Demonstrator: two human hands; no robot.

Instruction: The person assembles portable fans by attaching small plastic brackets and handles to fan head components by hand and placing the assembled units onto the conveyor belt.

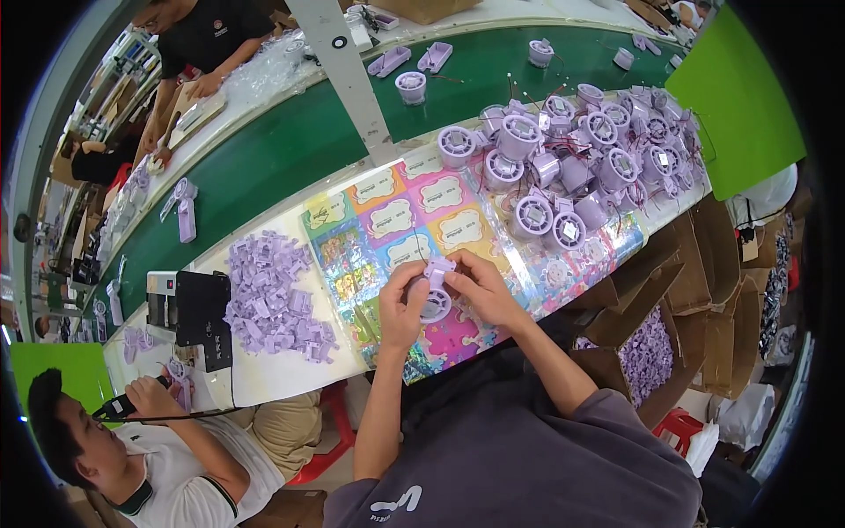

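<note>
Between my hands is a light purple round plastic fan housing [435, 306] with a slotted face, above the colourful printed mat [449, 345]. A small purple plastic bracket [439, 268] sits at its far side, and a thin wire runs up from there. My left hand [404, 304] is closed around the left side of the housing. My right hand [483, 292] pinches the bracket from the right, thumb on top. How the bracket and housing join is partly hidden by my fingers.
A heap of small purple parts [275, 295] lies to the left. Many round purple housings with wires [603, 158] are piled at the right. Beyond runs a green conveyor belt [290, 145]. A metal post [343, 79] stands ahead. A co-worker [189, 449] holds a power screwdriver [123, 405] at left.
</note>
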